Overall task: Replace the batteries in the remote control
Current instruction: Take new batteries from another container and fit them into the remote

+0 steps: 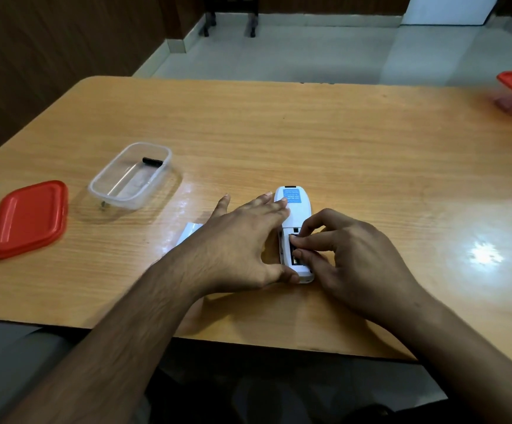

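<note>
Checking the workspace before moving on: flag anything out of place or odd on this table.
Nothing looks damaged or spilled. One battery lies in the clear container, its red lid off beside it; the remote lies face down, compartment open.

Two bare forearms reaching in from the near edge, no sleeves, no watch or bracelet showing, left hand (pixel 242 240) and right hand (pixel 361 255) both ringless, short trimmed fingernails, fine dark hair along the left forearm, raised tendons across its back

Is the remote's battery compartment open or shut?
Open. The remote lies face down, its dark battery bay exposed; the right hand fingers reach into it.
</note>
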